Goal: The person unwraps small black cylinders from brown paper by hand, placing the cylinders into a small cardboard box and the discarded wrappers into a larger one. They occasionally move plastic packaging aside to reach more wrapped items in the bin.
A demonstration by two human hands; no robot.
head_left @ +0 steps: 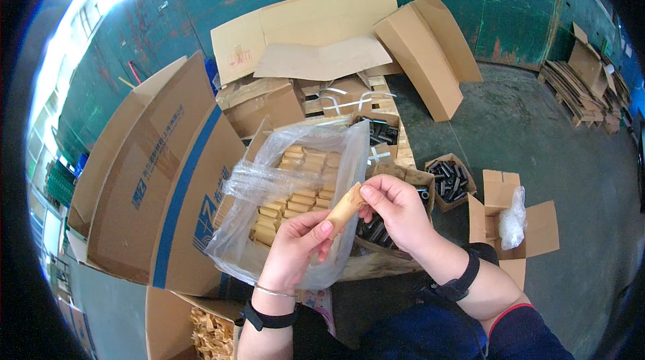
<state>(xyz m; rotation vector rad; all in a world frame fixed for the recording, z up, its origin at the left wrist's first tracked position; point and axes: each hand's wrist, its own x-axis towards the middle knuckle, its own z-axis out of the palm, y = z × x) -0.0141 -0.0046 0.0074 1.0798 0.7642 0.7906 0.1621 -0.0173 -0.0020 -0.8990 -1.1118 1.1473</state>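
A tan, paper-wrapped tube [345, 211] is held slantwise between my two hands, above a carton's plastic-lined opening. My left hand [293, 247] is closed round its lower end, with the thumb along its side. At the upper end, the fingers of my right hand [396, 207] pinch the paper, which looks creased there; what is inside cannot be seen. Below lie rows of similar tan wrapped tubes [302, 203] inside the carton. A clear plastic liner [259, 178] is folded out over its sides and partly covers the rows.
Open cartons of black cylindrical parts [449, 182] stand to the right and behind. Crumpled tan paper [212, 334] fills a box at lower left. Tall cardboard flaps [168, 178] rise on the left. At right, an open carton [500, 188] holds clear plastic [513, 220].
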